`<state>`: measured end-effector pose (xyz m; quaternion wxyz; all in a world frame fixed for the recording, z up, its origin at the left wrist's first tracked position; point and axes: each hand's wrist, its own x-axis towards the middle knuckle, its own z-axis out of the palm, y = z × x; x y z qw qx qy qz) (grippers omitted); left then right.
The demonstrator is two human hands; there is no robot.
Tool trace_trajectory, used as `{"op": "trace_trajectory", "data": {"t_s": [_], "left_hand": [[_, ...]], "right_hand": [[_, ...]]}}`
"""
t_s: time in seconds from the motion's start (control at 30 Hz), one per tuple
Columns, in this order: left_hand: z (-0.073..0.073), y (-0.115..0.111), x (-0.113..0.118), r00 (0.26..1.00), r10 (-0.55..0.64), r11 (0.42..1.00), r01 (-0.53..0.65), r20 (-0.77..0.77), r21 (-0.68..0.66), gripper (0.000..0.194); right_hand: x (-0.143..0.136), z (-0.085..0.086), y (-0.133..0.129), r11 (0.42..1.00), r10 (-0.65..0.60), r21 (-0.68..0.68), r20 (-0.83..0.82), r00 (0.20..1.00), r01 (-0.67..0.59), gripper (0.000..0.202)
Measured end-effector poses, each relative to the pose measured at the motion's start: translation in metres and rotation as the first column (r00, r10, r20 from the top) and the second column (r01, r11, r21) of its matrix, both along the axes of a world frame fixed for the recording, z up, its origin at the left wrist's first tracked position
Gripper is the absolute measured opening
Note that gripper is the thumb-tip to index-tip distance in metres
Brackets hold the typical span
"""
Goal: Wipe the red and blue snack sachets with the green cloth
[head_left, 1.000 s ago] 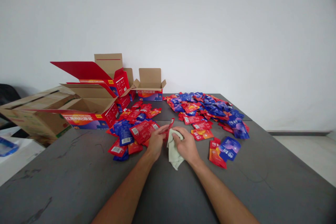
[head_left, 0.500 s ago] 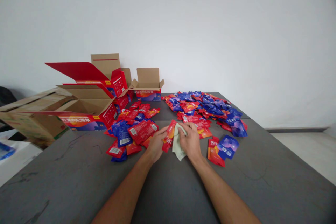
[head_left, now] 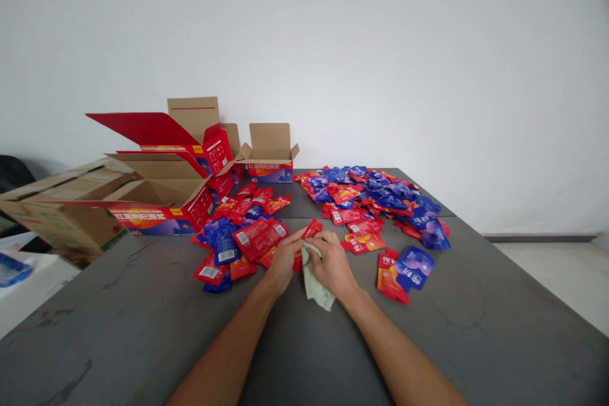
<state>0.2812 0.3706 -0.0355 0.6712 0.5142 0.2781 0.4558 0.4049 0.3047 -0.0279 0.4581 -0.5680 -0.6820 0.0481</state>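
Between my hands is a red pouch [head_left: 313, 228], its lower part mostly covered by fingers and cloth. My left hand [head_left: 284, 261] is closed on the pouch's left side. My right hand [head_left: 334, 261] is closed on a pale green cloth [head_left: 316, 285] and presses it against the pouch; the loose end of the cloth hangs toward me. Left of my left hand lies a pile of red and blue pouches [head_left: 259, 238]. A red-orange pouch [head_left: 364, 242] rests just beyond my right hand.
A large heap of pouches [head_left: 375, 190] covers the table's far right. Nearer on the right, a blue pouch [head_left: 415, 268] overlaps a red one [head_left: 391, 279]. Open printed cartons [head_left: 157, 219] stand at the left, another carton [head_left: 270, 171] at the back. A brown box [head_left: 71, 222] is beyond the left edge.
My right hand has moved left with the cloth, which now covers more of the pouch and hangs lower. My left hand has stayed nearly in place.
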Motion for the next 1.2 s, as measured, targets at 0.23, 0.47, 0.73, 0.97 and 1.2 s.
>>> {"op": "trace_trajectory", "data": {"t_s": [0.23,0.47,0.73,0.97,1.2], "left_hand": [[0.001,0.012,-0.014,0.838,0.402,0.838,-0.176,-0.368,0.516,0.055],[-0.009,0.018,-0.03,0.315,0.729,0.653,-0.057,-0.607,0.755,0.045],[-0.019,0.009,-0.017,0.367,0.704,0.633,0.064,-0.608,0.772,0.031],[-0.02,-0.009,0.006,0.447,0.609,0.64,0.212,-0.656,0.738,0.035],[-0.019,-0.018,0.042,0.479,0.464,0.651,0.386,-0.746,0.653,0.049]], "right_hand": [[0.002,-0.012,0.003,0.994,-0.054,-0.097,0.056,0.997,0.059,0.029],[0.006,-0.019,0.007,0.985,-0.112,-0.122,0.087,0.99,0.123,0.03],[0.013,-0.021,0.006,0.977,-0.151,-0.135,0.096,0.984,0.163,0.029],[0.038,-0.012,0.01,0.913,-0.269,-0.237,0.264,0.926,0.332,0.025],[0.065,0.002,0.007,0.786,-0.292,-0.377,0.472,0.832,0.49,0.024]]}}
